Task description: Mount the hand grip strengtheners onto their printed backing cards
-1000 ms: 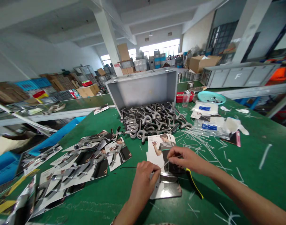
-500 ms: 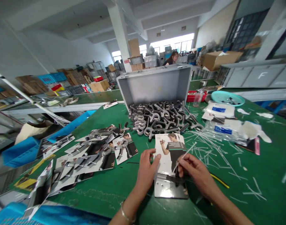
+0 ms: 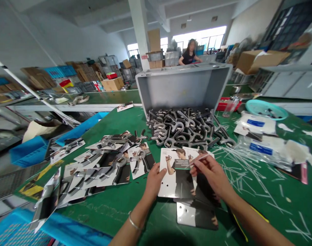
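My left hand [image 3: 153,179] grips the left edge of a printed backing card [image 3: 178,172] lifted a little above the green table [image 3: 263,208]. My right hand [image 3: 212,174] lies on the card's right side and pinches a thin white tie strip [image 3: 200,158]. More cards [image 3: 197,217] lie flat under the raised one. Just beyond the card is a heap of grey hand grippers [image 3: 186,128] spilling from a tipped grey crate [image 3: 183,87].
Finished cards with grippers attached [image 3: 99,167] are spread at the left. Loose white strips [image 3: 238,160] and plastic bags [image 3: 263,141] cover the right side. A teal bowl [image 3: 267,109] stands behind. A blue bin [image 3: 43,232] sits at the near left edge. A person [image 3: 189,53] works far off.
My left hand has lifted a card off the stack and holds it raised. My right hand has moved up onto it with the white strip. The view has tilted upward.
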`<control>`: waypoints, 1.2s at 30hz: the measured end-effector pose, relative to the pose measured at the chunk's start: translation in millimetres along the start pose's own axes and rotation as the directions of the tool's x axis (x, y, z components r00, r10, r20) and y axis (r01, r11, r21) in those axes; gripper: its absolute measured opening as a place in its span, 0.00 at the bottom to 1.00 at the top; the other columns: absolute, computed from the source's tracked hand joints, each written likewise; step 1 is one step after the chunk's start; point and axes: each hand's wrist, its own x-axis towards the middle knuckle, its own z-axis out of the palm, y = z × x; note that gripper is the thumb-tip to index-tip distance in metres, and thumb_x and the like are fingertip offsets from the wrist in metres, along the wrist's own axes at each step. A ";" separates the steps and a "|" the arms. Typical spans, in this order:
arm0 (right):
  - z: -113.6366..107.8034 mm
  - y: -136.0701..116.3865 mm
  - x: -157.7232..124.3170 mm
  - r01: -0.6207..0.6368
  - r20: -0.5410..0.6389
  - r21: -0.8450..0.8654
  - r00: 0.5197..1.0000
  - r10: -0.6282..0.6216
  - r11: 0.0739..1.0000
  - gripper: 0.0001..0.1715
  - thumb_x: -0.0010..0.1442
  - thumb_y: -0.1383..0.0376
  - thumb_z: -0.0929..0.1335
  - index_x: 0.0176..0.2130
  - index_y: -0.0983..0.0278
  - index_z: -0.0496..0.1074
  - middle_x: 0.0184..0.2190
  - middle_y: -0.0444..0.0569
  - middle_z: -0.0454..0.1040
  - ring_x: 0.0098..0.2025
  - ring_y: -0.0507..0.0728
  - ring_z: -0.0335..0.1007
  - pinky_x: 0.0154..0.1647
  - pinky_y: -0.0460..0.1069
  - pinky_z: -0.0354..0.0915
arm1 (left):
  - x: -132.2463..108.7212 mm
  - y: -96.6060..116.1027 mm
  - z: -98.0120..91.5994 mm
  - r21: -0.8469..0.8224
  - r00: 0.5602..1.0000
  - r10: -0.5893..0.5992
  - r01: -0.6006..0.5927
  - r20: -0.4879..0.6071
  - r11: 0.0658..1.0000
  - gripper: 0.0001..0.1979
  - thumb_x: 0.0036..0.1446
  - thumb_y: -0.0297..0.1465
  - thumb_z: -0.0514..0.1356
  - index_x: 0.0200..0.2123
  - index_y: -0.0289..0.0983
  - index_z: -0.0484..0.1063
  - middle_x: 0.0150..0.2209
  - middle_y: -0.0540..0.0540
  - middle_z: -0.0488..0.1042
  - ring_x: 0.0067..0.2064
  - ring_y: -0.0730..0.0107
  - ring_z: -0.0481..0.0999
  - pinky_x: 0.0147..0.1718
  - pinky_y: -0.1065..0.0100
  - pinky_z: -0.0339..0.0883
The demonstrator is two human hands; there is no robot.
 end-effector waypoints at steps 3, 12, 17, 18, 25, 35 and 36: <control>24.9 15.8 30.4 0.048 0.121 -0.115 0.992 -0.034 0.992 0.16 0.63 0.50 0.66 0.39 0.60 0.67 0.31 0.47 0.76 0.31 0.57 0.76 0.34 0.53 0.72 | -1.0 0.9 -8.0 -0.056 0.999 -0.037 0.037 -0.007 0.998 0.24 0.49 0.39 0.68 0.48 0.34 0.74 0.44 0.41 0.80 0.41 0.59 0.80 0.39 0.65 0.71; 29.4 36.9 42.2 0.191 0.251 -0.364 0.963 -0.102 0.911 0.12 0.67 0.56 0.62 0.41 0.59 0.70 0.36 0.49 0.75 0.33 0.57 0.75 0.38 0.53 0.70 | 5.2 -22.7 -23.1 -0.293 0.979 -0.201 0.187 -0.017 0.938 0.22 0.49 0.42 0.69 0.44 0.34 0.75 0.35 0.46 0.80 0.30 0.71 0.76 0.31 0.71 0.67; 29.5 36.8 40.6 0.285 0.311 -0.463 0.939 -0.147 0.839 0.10 0.69 0.60 0.61 0.42 0.60 0.70 0.37 0.49 0.75 0.35 0.57 0.74 0.41 0.53 0.68 | 6.0 -23.2 -8.4 -0.201 0.959 -0.259 0.278 0.119 0.939 0.22 0.43 0.39 0.72 0.39 0.31 0.77 0.25 0.49 0.75 0.23 0.75 0.69 0.24 0.73 0.62; 30.5 36.6 40.9 0.316 0.335 -0.490 0.929 -0.159 0.813 0.09 0.69 0.61 0.61 0.42 0.60 0.70 0.37 0.49 0.75 0.37 0.58 0.74 0.42 0.53 0.68 | 6.9 -22.5 -5.1 -0.181 0.961 -0.251 0.270 0.120 0.946 0.21 0.44 0.40 0.71 0.38 0.30 0.77 0.25 0.48 0.75 0.23 0.74 0.69 0.24 0.72 0.62; 33.2 32.7 44.6 0.444 0.452 -0.548 0.870 -0.196 0.708 0.07 0.68 0.63 0.64 0.39 0.60 0.71 0.37 0.48 0.76 0.42 0.58 0.72 0.46 0.52 0.65 | 11.5 -22.7 -1.7 -0.011 0.992 -0.125 0.126 0.017 0.992 0.13 0.48 0.31 0.67 0.38 0.32 0.79 0.32 0.43 0.79 0.36 0.60 0.74 0.36 0.65 0.67; 26.2 33.1 46.2 0.333 0.436 -0.512 0.895 -0.094 0.792 0.07 0.66 0.61 0.66 0.39 0.60 0.73 0.36 0.46 0.76 0.38 0.55 0.71 0.42 0.50 0.64 | -35.9 -36.6 -49.7 0.407 0.974 0.069 -0.154 0.216 0.900 0.14 0.53 0.26 0.60 0.43 0.39 0.80 0.43 0.43 0.77 0.44 0.60 0.73 0.46 0.65 0.66; 26.4 33.9 46.4 0.334 0.435 -0.512 0.895 -0.096 0.791 0.07 0.66 0.61 0.66 0.40 0.60 0.73 0.36 0.46 0.76 0.38 0.56 0.71 0.43 0.50 0.64 | -36.0 -37.5 -46.5 0.405 0.981 0.088 -0.152 0.172 0.902 0.12 0.53 0.27 0.60 0.40 0.39 0.80 0.41 0.44 0.77 0.42 0.60 0.73 0.46 0.64 0.66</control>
